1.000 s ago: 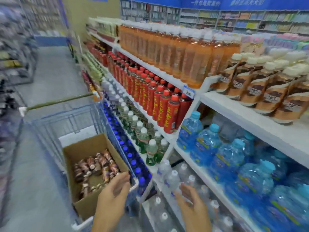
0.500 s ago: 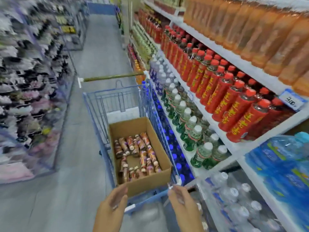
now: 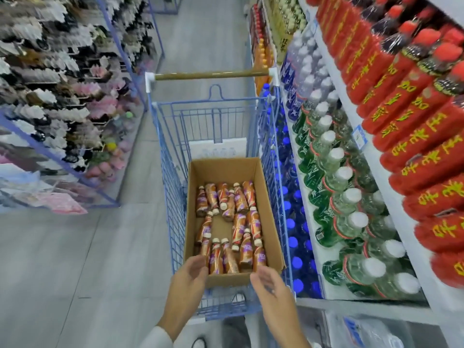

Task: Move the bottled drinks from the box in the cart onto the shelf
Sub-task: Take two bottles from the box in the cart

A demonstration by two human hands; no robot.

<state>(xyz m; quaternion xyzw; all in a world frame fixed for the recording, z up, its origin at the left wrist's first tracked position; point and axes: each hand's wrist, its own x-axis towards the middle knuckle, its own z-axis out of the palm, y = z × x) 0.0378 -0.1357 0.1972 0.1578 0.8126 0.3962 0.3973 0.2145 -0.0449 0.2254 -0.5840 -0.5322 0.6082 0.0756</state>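
floor: grey, faint seams, aisle runs straight ahead | left: blue wire rack hung with small pink, black, white goods | right: white shelf along aisle | far end: second blue rack | light: even

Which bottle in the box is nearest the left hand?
The leftmost bottle in the row nearest the person, by the left wall of the box: fingertips of the left hand almost reach it; others lie further right or back.

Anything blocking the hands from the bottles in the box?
Nothing visible. The box is open-topped; the left hand and right hand, both empty, are at its near wall, just short of the bottles.
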